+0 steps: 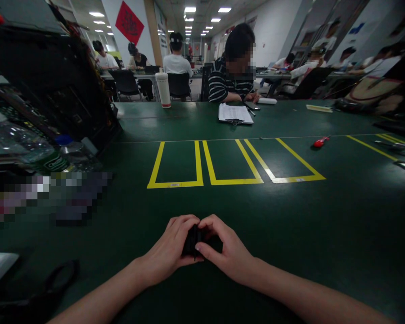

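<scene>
Your forearms (111,285) are slanting inward from the lower corners, above a dark green worktop (273,216). Off to your left, a white-edged item (0,267) is lying near a dark loop (62,276). Your two hands are meeting at the middle, both holding one small black object (191,241), which is sitting between them; you are hiding much of it, so whether it is touching the surface cannot be told. Your left hand (170,243) is cupping it with curled fingers, and your right hand (227,245) is pinching its other side between thumb and bent fingertips, leaving a gap inside the curve. Ahead of you, three yellow tape outlines (175,185) are running side by side, while clear plastic bottles (23,139) are standing or leaning at left. Beyond, a red item (320,142) is lying right of them, a clipboard (234,118) is holding papers, a white tumbler (163,90) is standing upright, and a person in a striped top (219,81) is sitting facing you.
</scene>
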Available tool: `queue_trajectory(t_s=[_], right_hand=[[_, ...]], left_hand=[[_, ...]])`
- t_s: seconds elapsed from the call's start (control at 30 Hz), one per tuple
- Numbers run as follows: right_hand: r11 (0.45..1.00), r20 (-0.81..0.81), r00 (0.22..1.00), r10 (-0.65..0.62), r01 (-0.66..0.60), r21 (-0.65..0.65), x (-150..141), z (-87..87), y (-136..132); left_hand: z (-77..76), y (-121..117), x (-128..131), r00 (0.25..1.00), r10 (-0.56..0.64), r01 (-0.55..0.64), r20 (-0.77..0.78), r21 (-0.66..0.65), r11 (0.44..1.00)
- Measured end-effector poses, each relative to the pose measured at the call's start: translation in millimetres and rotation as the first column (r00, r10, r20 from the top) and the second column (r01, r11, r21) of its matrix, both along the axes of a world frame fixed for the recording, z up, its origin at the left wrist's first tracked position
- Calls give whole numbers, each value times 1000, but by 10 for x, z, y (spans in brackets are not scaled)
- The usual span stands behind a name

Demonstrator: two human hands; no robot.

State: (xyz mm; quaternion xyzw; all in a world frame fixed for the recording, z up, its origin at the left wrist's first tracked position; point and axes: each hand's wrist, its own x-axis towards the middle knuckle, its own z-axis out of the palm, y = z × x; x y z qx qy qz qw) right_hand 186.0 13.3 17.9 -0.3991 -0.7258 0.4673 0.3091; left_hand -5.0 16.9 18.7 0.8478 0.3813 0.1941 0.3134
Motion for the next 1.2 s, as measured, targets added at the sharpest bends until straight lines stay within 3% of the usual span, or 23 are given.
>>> queue_trajectory(t_s=[0.17, 0.37, 0.77, 1.03, 1.2], right_hand=[[997, 93, 995, 32, -38, 65, 23, 11, -2], [989, 36, 998, 60, -64, 135, 43, 16, -6], [1000, 49, 999, -6, 7, -17, 12, -17, 2], [988, 49, 997, 62, -69, 138, 43, -17, -41], [990, 16, 999, 35, -37, 136, 25, -22, -14]], left_hand=[[-16, 9, -8, 1000, -2, 2, -5, 0, 1000], [-15, 9, -9, 1000, -14, 14, -3, -5, 1000], [-12, 12, 3, 1000, -7, 7, -5, -8, 1000], [-56, 11, -10, 1000, -19, 19, -23, 4, 1000], [-17, 13, 8, 1000, -3, 3, -6, -11, 1000]])
